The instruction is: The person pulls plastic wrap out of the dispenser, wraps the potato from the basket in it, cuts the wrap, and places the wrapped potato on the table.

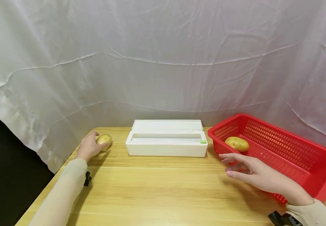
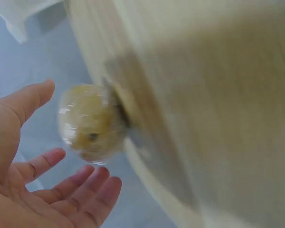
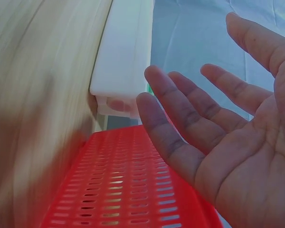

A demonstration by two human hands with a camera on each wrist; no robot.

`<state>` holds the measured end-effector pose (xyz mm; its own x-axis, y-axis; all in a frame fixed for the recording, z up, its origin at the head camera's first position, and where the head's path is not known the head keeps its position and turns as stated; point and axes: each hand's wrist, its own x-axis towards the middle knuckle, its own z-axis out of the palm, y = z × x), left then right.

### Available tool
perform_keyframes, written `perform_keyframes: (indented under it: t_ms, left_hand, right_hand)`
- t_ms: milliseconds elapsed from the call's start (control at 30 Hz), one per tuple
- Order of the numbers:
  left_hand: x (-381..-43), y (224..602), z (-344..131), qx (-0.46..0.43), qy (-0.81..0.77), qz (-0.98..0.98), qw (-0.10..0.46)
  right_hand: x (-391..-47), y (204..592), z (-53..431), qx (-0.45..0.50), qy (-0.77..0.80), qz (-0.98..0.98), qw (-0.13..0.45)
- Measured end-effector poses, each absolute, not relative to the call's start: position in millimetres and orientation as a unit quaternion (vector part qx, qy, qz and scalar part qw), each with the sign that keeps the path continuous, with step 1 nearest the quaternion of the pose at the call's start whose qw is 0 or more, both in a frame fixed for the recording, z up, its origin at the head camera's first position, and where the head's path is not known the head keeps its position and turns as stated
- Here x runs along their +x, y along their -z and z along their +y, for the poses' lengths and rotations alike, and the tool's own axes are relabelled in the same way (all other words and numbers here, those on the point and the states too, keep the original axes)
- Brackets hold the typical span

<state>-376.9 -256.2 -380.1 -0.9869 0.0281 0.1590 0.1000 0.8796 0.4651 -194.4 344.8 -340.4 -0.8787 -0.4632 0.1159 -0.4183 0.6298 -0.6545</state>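
Note:
At the table's far left, a potato (image 1: 104, 141) wrapped in clear film rests on the wood. My left hand (image 1: 90, 146) is right beside it, thumb and fingers spread around its near side. In the left wrist view the wrapped potato (image 2: 89, 124) shows shiny film, and the left hand (image 2: 52, 175) has its fingers loosely extended with a gap to the potato. My right hand (image 1: 254, 172) hovers at the near-left edge of the red basket (image 1: 281, 150), fingers relaxed and holding nothing. A bare potato (image 1: 237, 144) lies inside that basket at its left end.
A white cling film dispenser box (image 1: 167, 149) stands at the back middle, its lid (image 1: 167, 125) raised and a small green slider (image 1: 203, 142) at its right end. Behind the wooden table (image 1: 157, 188) hangs a pale curtain (image 1: 163, 62).

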Motion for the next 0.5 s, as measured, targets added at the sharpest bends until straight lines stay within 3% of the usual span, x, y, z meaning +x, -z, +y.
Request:
perform_keyframes:
  t_ms: [233,500]
  left_hand:
    - [-366,360,-235,-0.09,0.231,-0.962,0.115]
    - [-358,344,-201,-0.184,0.23,-0.947,0.126]
  right_hand:
    - [-200,334,337,-0.26,0.332,0.907,-0.012]
    - [-219,320,318,-0.258,0.285,0.921,-0.062]
